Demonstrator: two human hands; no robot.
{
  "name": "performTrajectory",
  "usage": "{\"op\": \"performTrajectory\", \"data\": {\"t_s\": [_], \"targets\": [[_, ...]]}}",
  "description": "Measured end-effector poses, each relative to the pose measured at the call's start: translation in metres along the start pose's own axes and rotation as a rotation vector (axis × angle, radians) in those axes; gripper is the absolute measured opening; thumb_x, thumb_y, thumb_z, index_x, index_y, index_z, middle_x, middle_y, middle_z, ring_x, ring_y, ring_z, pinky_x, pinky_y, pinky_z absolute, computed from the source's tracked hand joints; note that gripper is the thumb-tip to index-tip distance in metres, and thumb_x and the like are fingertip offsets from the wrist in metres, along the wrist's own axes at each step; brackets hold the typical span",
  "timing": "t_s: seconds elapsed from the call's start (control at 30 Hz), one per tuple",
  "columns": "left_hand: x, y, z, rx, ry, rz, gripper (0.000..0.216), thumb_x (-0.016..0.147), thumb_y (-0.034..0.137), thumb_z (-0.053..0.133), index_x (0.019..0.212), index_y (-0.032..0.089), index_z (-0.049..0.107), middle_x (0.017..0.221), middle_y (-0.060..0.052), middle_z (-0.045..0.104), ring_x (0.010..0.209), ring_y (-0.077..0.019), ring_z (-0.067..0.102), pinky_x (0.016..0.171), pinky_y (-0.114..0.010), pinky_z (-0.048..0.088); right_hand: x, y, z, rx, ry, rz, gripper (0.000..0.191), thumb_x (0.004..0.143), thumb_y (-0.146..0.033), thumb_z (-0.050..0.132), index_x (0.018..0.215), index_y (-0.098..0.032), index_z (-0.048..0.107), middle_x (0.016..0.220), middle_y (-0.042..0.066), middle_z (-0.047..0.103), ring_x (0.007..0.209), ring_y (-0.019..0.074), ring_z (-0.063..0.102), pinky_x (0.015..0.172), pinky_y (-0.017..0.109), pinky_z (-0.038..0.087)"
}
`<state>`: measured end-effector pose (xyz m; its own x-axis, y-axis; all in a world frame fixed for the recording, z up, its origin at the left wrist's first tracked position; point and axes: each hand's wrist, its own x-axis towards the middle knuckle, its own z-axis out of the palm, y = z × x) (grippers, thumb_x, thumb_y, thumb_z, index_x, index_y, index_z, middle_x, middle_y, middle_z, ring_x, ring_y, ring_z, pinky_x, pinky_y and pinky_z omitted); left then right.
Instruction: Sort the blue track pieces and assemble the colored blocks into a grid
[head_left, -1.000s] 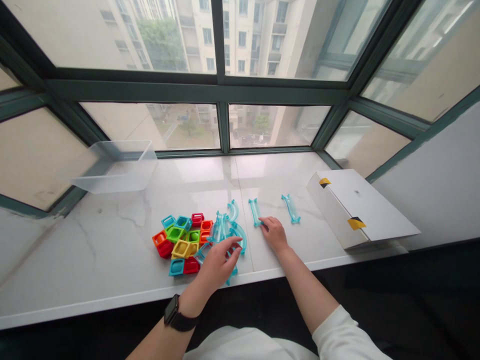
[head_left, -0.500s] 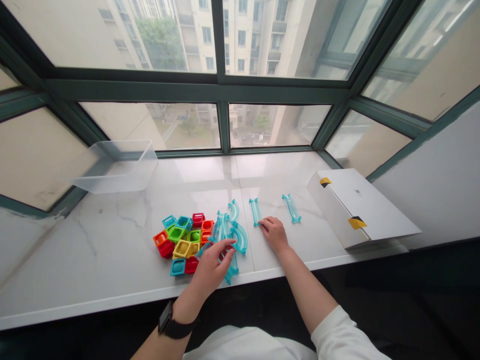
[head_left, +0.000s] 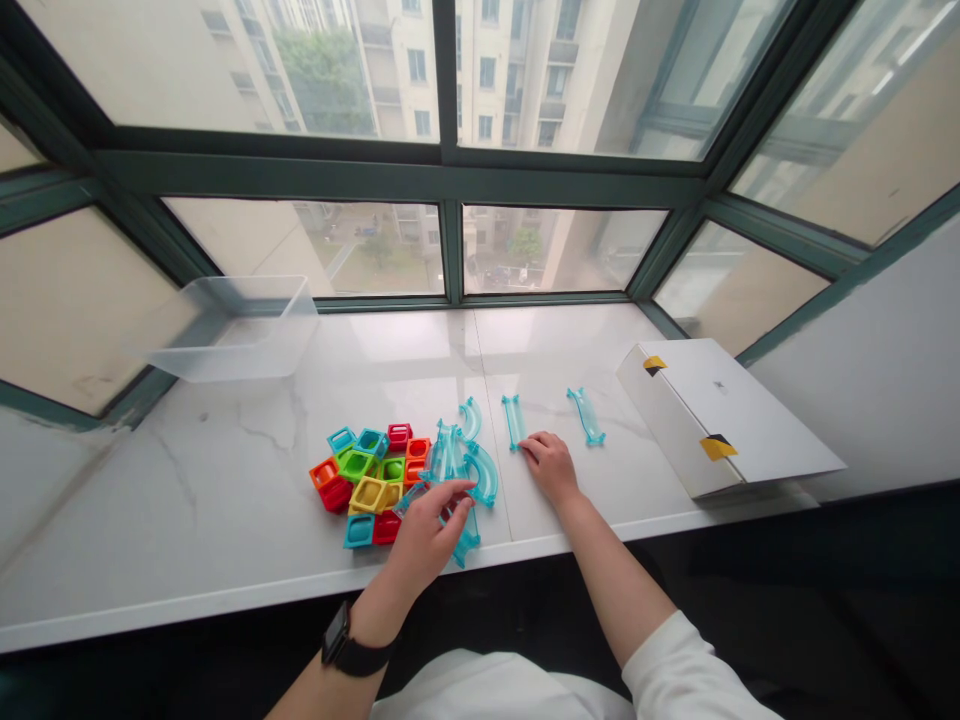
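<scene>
My left hand (head_left: 431,525), with a dark watch on its wrist, hovers over a heap of clear blue toy track pieces (head_left: 450,448). Its thumb and fingers are apart, with nothing visible between them; part of the heap is hidden below it. The fingertips of my right hand (head_left: 550,468) are closed on the near end of a straight blue track piece (head_left: 514,420) lying on the white counter. Further right lies a wavy blue track piece (head_left: 586,416). A curved track piece (head_left: 483,474) sits just beyond my left fingers.
Several coloured hollow blocks (head_left: 358,465) are grouped left of the track heap. A clear plastic bin (head_left: 240,365) stands at the back left by the window. On the right lies a white box (head_left: 750,410) with yellow and black tabs. The counter's front edge (head_left: 225,598) runs close to me.
The whole view has shifted very slightly. Both hands and the track pieces keep practically the same places relative to one another.
</scene>
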<state>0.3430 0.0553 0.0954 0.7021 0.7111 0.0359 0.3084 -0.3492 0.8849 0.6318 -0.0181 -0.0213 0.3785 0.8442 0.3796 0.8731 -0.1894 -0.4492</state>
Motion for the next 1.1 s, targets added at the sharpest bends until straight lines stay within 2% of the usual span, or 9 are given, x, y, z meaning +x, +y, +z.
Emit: {"op": "performTrajectory", "data": {"t_s": [0.2,0.33,0.5,0.63,0.7,0.8,0.97,1.1], "targets": [[0.000,0.001,0.000,0.002,0.004,0.019,0.030,0.100,0.040,0.058,0.119,0.023,0.074,0.100,-0.006,0.078,0.078,-0.0180,0.068,0.071,-0.029,0.055,-0.001,-0.005,-0.004,0.032,0.039,0.032,0.022,0.095,-0.022,0.064,0.110,-0.026,0.079,0.111,0.008,0.066,0.098,0.0224,0.065,0.095,0.038,0.050],[0.000,-0.004,-0.002,0.002,0.009,0.018,0.027,0.097,0.036,0.061,0.116,0.024,0.075,0.100,-0.006,0.077,0.079,-0.0183,0.068,0.070,-0.029,0.054,-0.004,-0.010,-0.009,0.066,0.101,0.062,0.025,0.095,-0.025,0.061,0.115,-0.024,0.076,0.107,0.009,0.065,0.099,0.0247,0.065,0.094,0.039,0.052],[-0.004,-0.012,-0.007,0.021,-0.012,0.025,0.015,0.095,0.034,0.065,0.095,0.023,0.075,0.089,-0.004,0.075,0.078,-0.0187,0.067,0.069,-0.028,0.052,-0.008,-0.014,-0.015,0.112,0.214,0.125,0.022,0.096,-0.022,0.053,0.102,-0.024,0.075,0.095,0.008,0.068,0.094,0.0252,0.065,0.091,0.039,0.053],[-0.011,-0.014,-0.014,0.050,0.009,-0.006,0.033,0.097,0.046,0.064,0.076,0.021,0.065,0.071,0.000,0.065,0.067,-0.0166,0.059,0.062,-0.027,0.043,-0.016,-0.027,-0.016,0.209,0.282,0.219,0.022,0.097,-0.027,0.050,0.099,-0.022,0.072,0.091,0.007,0.068,0.079,0.0221,0.062,0.080,0.036,0.054],[-0.015,-0.015,-0.017,0.039,0.013,-0.012,0.043,0.102,0.050,0.056,0.070,0.021,0.059,0.066,0.001,0.061,0.063,-0.0158,0.056,0.061,-0.027,0.041,-0.024,-0.040,-0.015,0.287,0.236,0.275,0.022,0.096,-0.031,0.052,0.103,-0.022,0.071,0.089,0.006,0.069,0.074,0.0206,0.061,0.075,0.034,0.054],[-0.020,-0.015,-0.020,-0.001,0.008,-0.004,0.049,0.107,0.050,0.046,0.070,0.021,0.057,0.066,0.000,0.062,0.065,-0.0161,0.059,0.064,-0.028,0.041,-0.035,-0.062,-0.010,0.364,0.092,0.335,0.025,0.096,-0.036,0.056,0.111,-0.022,0.070,0.086,0.003,0.071,0.073,0.0200,0.064,0.075,0.033,0.053],[-0.027,-0.014,-0.020,0.002,0.018,0.003,0.047,0.106,0.051,0.049,0.073,0.020,0.062,0.069,-0.001,0.065,0.067,-0.0167,0.060,0.066,-0.029,0.043,-0.037,-0.091,-0.002,0.278,-0.084,0.394,0.023,0.096,-0.045,0.059,0.103,-0.027,0.072,0.079,0.001,0.074,0.075,0.0219,0.069,0.070,0.032,0.049],[-0.032,-0.011,-0.022,0.002,0.045,0.005,0.048,0.105,0.053,0.048,0.073,0.021,0.062,0.069,-0.001,0.064,0.068,-0.0170,0.060,0.067,-0.029,0.045,-0.029,-0.097,0.001,0.239,-0.149,0.444,0.019,0.093,-0.045,0.064,0.098,-0.027,0.070,0.071,-0.001,0.072,0.070,0.0223,0.069,0.060,0.030,0.043]]}}
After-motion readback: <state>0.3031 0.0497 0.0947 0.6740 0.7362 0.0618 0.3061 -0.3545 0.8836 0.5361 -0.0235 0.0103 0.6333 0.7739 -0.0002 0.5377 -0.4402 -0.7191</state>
